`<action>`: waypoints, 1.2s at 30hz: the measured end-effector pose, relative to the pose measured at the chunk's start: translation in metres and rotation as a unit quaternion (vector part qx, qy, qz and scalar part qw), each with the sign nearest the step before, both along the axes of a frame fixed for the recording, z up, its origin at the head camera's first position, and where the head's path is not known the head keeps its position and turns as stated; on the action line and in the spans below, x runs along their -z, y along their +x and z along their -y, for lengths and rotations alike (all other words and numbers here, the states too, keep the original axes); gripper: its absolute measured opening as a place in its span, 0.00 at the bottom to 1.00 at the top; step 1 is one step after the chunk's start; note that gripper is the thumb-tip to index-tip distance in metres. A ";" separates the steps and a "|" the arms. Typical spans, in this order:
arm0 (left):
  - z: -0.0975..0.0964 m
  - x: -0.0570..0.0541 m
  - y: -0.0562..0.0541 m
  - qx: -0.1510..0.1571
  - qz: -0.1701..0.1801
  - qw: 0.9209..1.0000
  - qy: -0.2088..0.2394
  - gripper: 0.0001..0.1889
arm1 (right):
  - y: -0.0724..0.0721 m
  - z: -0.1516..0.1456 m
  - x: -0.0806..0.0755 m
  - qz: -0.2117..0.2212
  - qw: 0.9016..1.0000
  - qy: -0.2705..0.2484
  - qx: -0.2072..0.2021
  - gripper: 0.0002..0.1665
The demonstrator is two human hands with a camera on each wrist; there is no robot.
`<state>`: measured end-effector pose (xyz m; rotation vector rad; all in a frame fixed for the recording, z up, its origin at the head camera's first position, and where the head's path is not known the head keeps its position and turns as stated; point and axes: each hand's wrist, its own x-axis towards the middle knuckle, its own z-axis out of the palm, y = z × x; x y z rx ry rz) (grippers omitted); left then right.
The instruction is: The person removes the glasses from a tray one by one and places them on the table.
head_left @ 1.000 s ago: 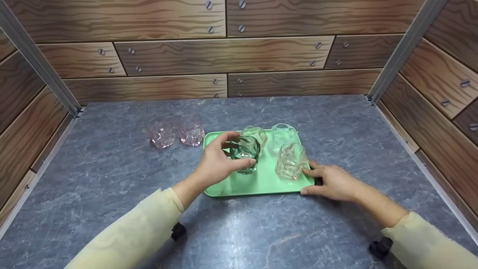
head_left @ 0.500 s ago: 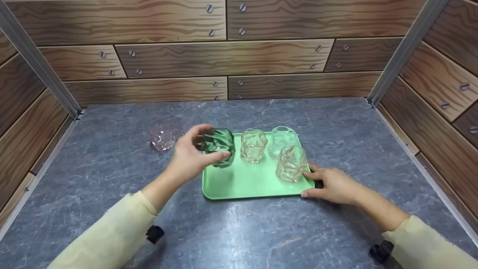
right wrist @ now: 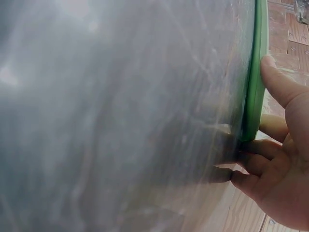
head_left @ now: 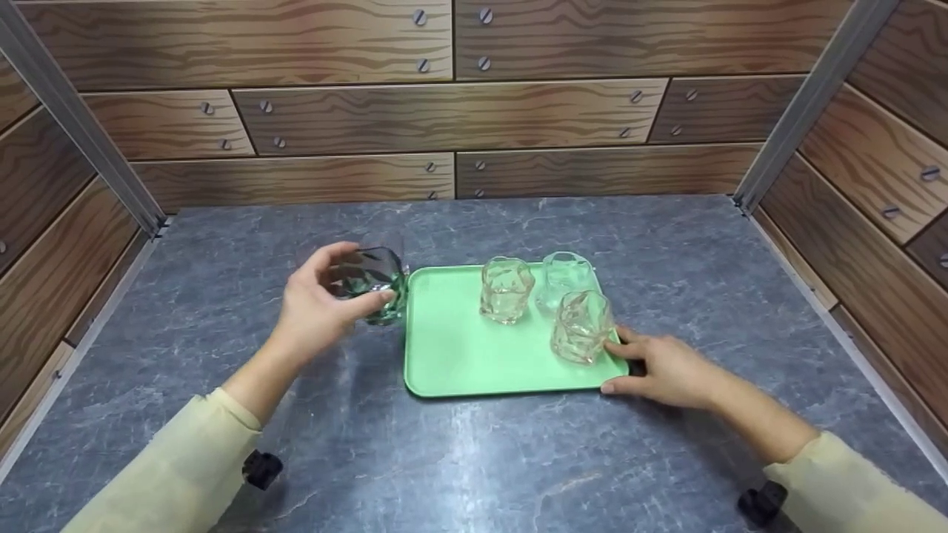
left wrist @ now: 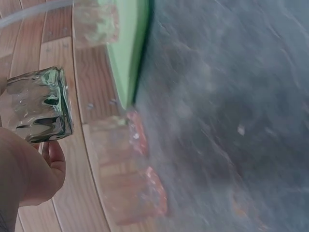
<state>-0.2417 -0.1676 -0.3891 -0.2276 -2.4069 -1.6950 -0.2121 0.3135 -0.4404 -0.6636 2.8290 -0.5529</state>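
Note:
My left hand (head_left: 317,300) grips a dark green faceted glass tumbler (head_left: 376,285), thumb on the near side and fingers round the back. It is held up just left of the light green tray (head_left: 459,363). In the left wrist view the same green tumbler (left wrist: 43,104) is clear of the tabletop. At the tray's front right corner my right hand (head_left: 670,370) holds the edge, thumb on the front rim. Several of its fingers (right wrist: 256,162) curl in at the tray's underside. A clear tumbler (head_left: 581,326) stands right by its index finger.
Two more clear tumblers, one in the middle (head_left: 506,290) and one at the back right (head_left: 567,281), stand on the tray. A pink tumbler (left wrist: 155,191) and another pink tumbler (left wrist: 137,133) stand left of it, mostly hidden in the head view. Wood-patterned walls (head_left: 341,118) enclose the table.
My left hand has carried the green tumbler leftward from over the tray to beyond its left edge, now covering the pink tumblers. My right hand has stayed at the tray's corner.

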 end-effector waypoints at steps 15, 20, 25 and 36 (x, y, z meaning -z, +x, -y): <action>0.018 0.032 -0.006 -0.042 0.037 0.998 -0.031 0.42 | 0.000 0.000 -0.001 -0.008 1.000 -0.005 -0.007 0.51; 0.015 0.039 -0.007 -0.036 0.044 0.998 -0.032 0.43 | -0.001 -0.001 0.000 -0.004 1.000 -0.001 -0.004 0.51; 0.012 0.043 -0.009 -0.027 0.047 0.998 -0.023 0.42 | -0.001 0.000 0.000 -0.005 1.000 0.000 -0.004 0.51; 0.006 0.052 -0.014 -0.027 0.056 0.998 -0.012 0.43 | -0.001 0.000 0.000 -0.012 1.000 0.001 -0.007 0.50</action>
